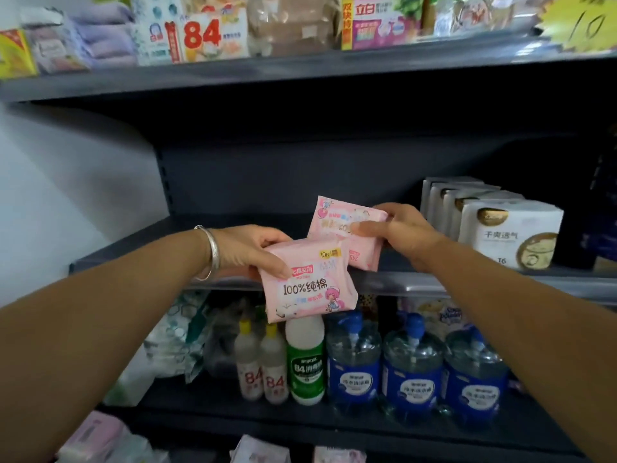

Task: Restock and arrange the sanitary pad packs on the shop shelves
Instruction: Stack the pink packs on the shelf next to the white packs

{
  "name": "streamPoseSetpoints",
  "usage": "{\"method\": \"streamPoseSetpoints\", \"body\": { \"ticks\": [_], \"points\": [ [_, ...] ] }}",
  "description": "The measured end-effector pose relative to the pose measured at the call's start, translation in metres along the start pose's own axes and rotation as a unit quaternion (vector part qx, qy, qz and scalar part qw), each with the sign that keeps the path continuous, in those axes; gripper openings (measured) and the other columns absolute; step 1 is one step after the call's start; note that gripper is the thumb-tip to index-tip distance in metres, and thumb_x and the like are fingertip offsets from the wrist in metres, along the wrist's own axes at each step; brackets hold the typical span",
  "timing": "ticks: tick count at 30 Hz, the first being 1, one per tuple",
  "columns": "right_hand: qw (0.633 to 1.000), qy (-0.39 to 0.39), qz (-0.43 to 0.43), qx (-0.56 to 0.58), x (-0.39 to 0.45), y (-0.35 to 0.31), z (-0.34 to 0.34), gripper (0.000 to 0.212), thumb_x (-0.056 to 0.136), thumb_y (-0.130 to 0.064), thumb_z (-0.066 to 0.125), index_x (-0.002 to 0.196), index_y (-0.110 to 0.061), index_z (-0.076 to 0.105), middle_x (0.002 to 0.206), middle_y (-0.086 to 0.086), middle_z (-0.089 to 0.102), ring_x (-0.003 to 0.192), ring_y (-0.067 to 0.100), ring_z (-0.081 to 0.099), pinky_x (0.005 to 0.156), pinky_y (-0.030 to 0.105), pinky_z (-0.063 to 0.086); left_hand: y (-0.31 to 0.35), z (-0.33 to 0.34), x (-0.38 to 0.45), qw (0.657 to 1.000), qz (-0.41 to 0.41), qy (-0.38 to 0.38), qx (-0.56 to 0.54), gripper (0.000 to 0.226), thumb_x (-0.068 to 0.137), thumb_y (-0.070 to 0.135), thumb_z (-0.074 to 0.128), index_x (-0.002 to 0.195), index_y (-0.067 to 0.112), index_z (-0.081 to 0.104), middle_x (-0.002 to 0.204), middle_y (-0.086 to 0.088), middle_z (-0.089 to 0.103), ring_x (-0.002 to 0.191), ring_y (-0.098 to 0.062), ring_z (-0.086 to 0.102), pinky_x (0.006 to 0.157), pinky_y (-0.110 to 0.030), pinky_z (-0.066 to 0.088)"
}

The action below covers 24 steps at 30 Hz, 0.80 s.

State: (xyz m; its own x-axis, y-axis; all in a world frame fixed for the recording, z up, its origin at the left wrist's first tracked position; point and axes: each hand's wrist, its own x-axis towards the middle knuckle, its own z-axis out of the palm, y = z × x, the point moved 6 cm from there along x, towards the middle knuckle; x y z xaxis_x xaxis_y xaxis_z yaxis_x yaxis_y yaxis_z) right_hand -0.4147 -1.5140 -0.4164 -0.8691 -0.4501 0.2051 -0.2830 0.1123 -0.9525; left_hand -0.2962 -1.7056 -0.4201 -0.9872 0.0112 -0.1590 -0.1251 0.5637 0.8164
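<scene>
Head view
Left hand: my left hand pinches the nearer pink pack by its top left corner, in front of the middle shelf edge.
Right hand: my right hand grasps the second pink pack, tilted, just behind the first.
Right of my grip: white packs.
Below: bottles.

Middle shelf open across left and centre, white packs blocking right end, upper shelf overhanging above

Both arms reach forward, left hand and right hand gripping.
</scene>
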Motion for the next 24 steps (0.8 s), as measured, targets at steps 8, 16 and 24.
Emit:
{"method": "streamPoseSetpoints", "body": {
  "ticks": [8,16,24],
  "points": [
    [0.997,0.072,-0.019,-0.013,0.067,0.010,-0.031,0.064,0.078,-0.007,0.074,0.134,-0.009,0.043,0.108,0.000,0.056,0.093,0.016,0.058,0.070,0.026,0.051,0.019,-0.021,0.082,0.996,0.057,0.074,0.004,0.061,0.057,0.015,0.084,0.112,0.020,0.059,0.110,-0.005,0.065,0.100,-0.019,0.065,0.084,-0.031,0.056],
    [0.979,0.160,-0.046,-0.119,0.154,0.015,-0.058,0.065,0.068,-0.016,0.081,0.125,-0.010,0.051,0.121,0.012,0.054,0.106,0.029,0.058,0.089,0.046,0.053,0.024,-0.048,0.171,0.992,0.064,0.097,0.042,0.065,0.066,0.009,0.081,0.123,0.020,0.051,0.111,-0.003,0.060,0.099,-0.017,0.063,0.087,-0.028,0.053],
    [0.966,0.175,-0.064,-0.178,0.219,0.026,-0.064,0.064,0.071,-0.012,0.080,0.127,-0.010,0.049,0.127,0.011,0.048,0.118,0.028,0.051,0.098,0.045,0.048,0.013,-0.062,0.256,0.992,0.064,0.088,0.059,0.078,0.065,0.015,0.083,0.130,0.022,0.041,0.116,0.002,0.057,0.104,-0.012,0.059,0.092,-0.025,0.049]
  ]
}}
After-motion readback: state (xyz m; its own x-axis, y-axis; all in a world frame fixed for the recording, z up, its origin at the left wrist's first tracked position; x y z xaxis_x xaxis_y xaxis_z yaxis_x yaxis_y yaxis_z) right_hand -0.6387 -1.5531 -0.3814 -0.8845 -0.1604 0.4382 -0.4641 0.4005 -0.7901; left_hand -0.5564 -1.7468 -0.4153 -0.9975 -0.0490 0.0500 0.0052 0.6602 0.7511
